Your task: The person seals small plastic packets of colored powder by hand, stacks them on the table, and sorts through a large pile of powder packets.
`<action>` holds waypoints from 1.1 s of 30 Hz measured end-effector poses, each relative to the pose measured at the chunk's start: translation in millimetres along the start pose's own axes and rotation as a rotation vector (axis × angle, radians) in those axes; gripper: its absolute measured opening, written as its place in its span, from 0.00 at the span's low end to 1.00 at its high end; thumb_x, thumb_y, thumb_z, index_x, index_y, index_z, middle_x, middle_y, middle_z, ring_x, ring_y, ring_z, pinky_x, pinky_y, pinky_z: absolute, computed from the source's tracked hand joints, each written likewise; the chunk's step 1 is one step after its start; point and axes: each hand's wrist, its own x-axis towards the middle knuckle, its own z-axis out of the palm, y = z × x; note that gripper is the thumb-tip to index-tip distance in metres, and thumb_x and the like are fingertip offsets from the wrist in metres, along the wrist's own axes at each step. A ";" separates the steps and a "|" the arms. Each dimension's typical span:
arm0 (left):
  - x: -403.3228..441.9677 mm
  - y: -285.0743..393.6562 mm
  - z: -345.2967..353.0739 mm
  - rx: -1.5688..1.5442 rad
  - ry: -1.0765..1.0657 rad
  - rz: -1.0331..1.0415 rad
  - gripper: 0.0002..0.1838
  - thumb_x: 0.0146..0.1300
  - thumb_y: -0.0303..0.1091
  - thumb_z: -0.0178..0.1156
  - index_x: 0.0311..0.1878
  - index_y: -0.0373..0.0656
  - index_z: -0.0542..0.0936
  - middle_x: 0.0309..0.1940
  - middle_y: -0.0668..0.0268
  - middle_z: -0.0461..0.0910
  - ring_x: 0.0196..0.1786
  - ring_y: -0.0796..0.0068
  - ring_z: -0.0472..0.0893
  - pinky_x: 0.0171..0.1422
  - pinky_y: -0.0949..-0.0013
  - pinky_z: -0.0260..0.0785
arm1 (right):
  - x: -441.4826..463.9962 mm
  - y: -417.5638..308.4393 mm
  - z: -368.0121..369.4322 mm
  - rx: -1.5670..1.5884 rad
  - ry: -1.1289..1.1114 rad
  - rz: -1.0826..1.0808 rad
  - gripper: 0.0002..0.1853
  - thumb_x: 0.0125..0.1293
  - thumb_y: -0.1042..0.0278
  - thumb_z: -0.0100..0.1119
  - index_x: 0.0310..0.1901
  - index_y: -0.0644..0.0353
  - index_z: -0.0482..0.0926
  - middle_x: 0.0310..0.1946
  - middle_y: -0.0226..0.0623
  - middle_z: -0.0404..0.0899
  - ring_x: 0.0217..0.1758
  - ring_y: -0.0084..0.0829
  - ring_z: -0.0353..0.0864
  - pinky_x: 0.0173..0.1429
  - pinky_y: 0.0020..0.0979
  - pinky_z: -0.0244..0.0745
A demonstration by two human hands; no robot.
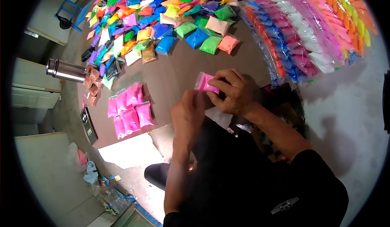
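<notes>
Near the front edge of the brown table, my right hand (pixel 233 91) pinches a small clear packet of pink material (pixel 208 83) between thumb and fingers. The packet's clear end points left. Just left of and below it is my left hand (pixel 187 111), with its fingers curled and partly smeared by motion. Whether those fingers hold anything is hidden. Further left on the table, several similar pink packets (pixel 131 119) lie grouped in two rows.
A big spread of multicoloured packets (pixel 162 18) covers the table's far side. Long clear bags of packets in coloured rows (pixel 300 28) lie at the right. A steel thermos (pixel 67 70) and a black flat device (pixel 88 125) are by the left edge.
</notes>
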 end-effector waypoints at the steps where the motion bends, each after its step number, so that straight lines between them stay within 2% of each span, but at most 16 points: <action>1: 3.2 -4.1 -1.5 0.062 -0.028 0.001 0.06 0.69 0.31 0.65 0.39 0.39 0.82 0.29 0.50 0.84 0.31 0.48 0.85 0.36 0.56 0.76 | 1.4 -0.4 -0.6 -0.006 -0.003 -0.013 0.12 0.53 0.68 0.74 0.41 0.53 0.84 0.41 0.32 0.79 0.44 0.38 0.80 0.47 0.35 0.79; 5: 21.3 -22.3 -12.1 0.160 -0.024 0.000 0.06 0.68 0.32 0.66 0.40 0.39 0.83 0.29 0.52 0.85 0.32 0.49 0.86 0.37 0.58 0.77 | 1.9 0.4 -2.2 -0.001 -0.034 -0.017 0.12 0.54 0.68 0.73 0.41 0.53 0.84 0.41 0.32 0.79 0.44 0.36 0.79 0.48 0.34 0.79; 9: 23.8 -7.7 -21.9 0.154 -0.040 -0.034 0.07 0.67 0.32 0.67 0.40 0.39 0.84 0.30 0.52 0.85 0.33 0.50 0.86 0.39 0.59 0.77 | -1.3 0.9 -0.7 0.015 -0.028 0.008 0.11 0.55 0.69 0.73 0.41 0.53 0.84 0.41 0.32 0.79 0.44 0.35 0.79 0.47 0.33 0.79; 12: 15.4 13.1 -14.4 0.061 -0.102 -0.075 0.07 0.67 0.32 0.67 0.41 0.39 0.85 0.32 0.52 0.86 0.35 0.51 0.87 0.40 0.60 0.78 | -1.7 1.8 -2.0 0.021 -0.014 -0.012 0.15 0.50 0.72 0.75 0.42 0.53 0.87 0.41 0.31 0.79 0.42 0.35 0.80 0.44 0.33 0.79; 18: 31.0 -3.9 -3.6 0.206 -0.116 0.104 0.05 0.67 0.30 0.65 0.39 0.39 0.84 0.33 0.52 0.85 0.35 0.49 0.85 0.40 0.58 0.77 | -1.7 3.1 -3.0 -0.004 0.006 -0.083 0.14 0.49 0.73 0.76 0.40 0.55 0.86 0.39 0.31 0.80 0.40 0.35 0.80 0.43 0.33 0.80; 25: 42.1 3.8 -8.0 0.219 -0.092 0.049 0.04 0.66 0.30 0.66 0.39 0.39 0.84 0.33 0.53 0.85 0.35 0.49 0.86 0.40 0.58 0.77 | -0.3 1.5 -3.3 -0.013 0.007 -0.062 0.12 0.49 0.71 0.76 0.37 0.55 0.85 0.38 0.30 0.80 0.39 0.35 0.80 0.40 0.33 0.79; 27: 35.5 22.7 -10.9 0.147 -0.161 0.143 0.05 0.65 0.30 0.66 0.38 0.39 0.84 0.32 0.53 0.85 0.35 0.49 0.86 0.40 0.58 0.77 | -2.7 1.8 -2.2 -0.023 0.017 -0.067 0.12 0.50 0.71 0.77 0.36 0.55 0.85 0.38 0.30 0.80 0.39 0.35 0.80 0.39 0.32 0.79; 31: 37.2 18.9 -5.4 0.142 -0.176 0.078 0.05 0.65 0.31 0.66 0.38 0.39 0.84 0.31 0.53 0.85 0.35 0.49 0.86 0.40 0.58 0.77 | -1.9 4.0 -3.3 -0.041 -0.006 -0.110 0.11 0.51 0.70 0.77 0.36 0.54 0.85 0.38 0.30 0.80 0.39 0.35 0.81 0.39 0.32 0.79; 33: 44.2 11.6 -6.1 0.262 -0.143 0.109 0.06 0.65 0.31 0.67 0.37 0.39 0.84 0.30 0.53 0.85 0.34 0.49 0.85 0.40 0.58 0.77 | -1.0 2.8 -4.8 -0.056 -0.007 -0.114 0.11 0.51 0.69 0.77 0.36 0.54 0.85 0.38 0.30 0.80 0.39 0.34 0.81 0.40 0.32 0.79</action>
